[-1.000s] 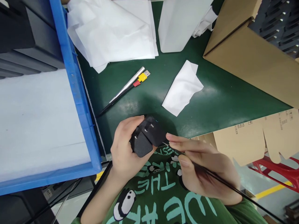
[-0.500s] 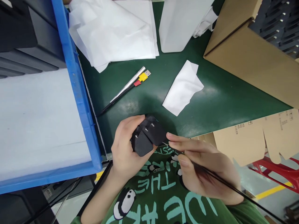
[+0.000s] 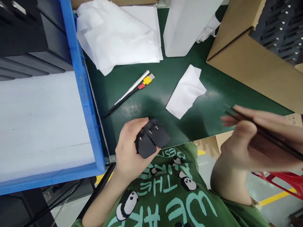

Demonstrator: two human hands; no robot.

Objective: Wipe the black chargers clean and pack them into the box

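My left hand (image 3: 129, 148) is closed around two black plug-in power adapters (image 3: 156, 134), held side by side at the table's front edge with their metal pins facing up. Off to the right, above the edge, my right hand (image 3: 255, 138) grips slim black tweezers (image 3: 267, 131); motion blurs the hand and the tool, whose thin tips point left. Between the hands and farther back lies a small white cloth (image 3: 186, 91). A silver pen-like tool (image 3: 132, 86) rests beside a black cable (image 3: 123, 100) with a yellow-and-red-tagged USB plug.
On the left stands a blue bin (image 3: 81, 85) with black adapters (image 3: 55, 41) and white lining. White cloths (image 3: 120, 34) are stacked at the back, near a pale upright container (image 3: 187, 25). An open cardboard box (image 3: 246, 69) with black parts occupies the right. A red stool (image 3: 281, 183) is on the floor.
My right hand has moved away from the adapters, to the right and slightly up, with the tweezers still in it. My left hand keeps the adapters in nearly the same place.
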